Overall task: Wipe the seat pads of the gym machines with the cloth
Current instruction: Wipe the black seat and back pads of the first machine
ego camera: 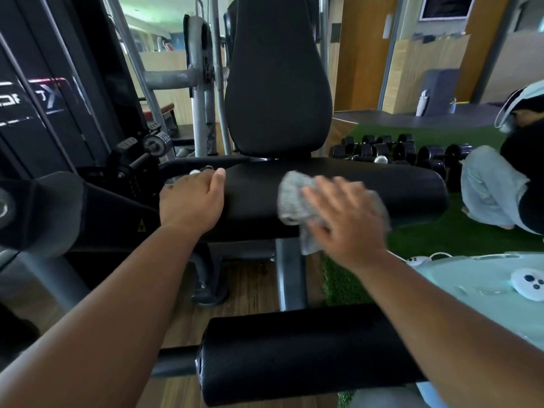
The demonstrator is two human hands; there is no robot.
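A black seat pad of a gym machine lies across the middle of the view, with a tall black back pad rising behind it. My right hand lies flat, fingers spread, on a grey cloth and presses it onto the front of the seat pad. The hand and cloth are blurred. My left hand rests on the left end of the seat pad, its thumb up along the edge and its fingers over the side.
A black foam roller pad sits close below. The machine's weight stack and frame stand at left. Several dumbbells lie on green turf behind the seat. A person crouches at right. White controllers lie on a pale surface.
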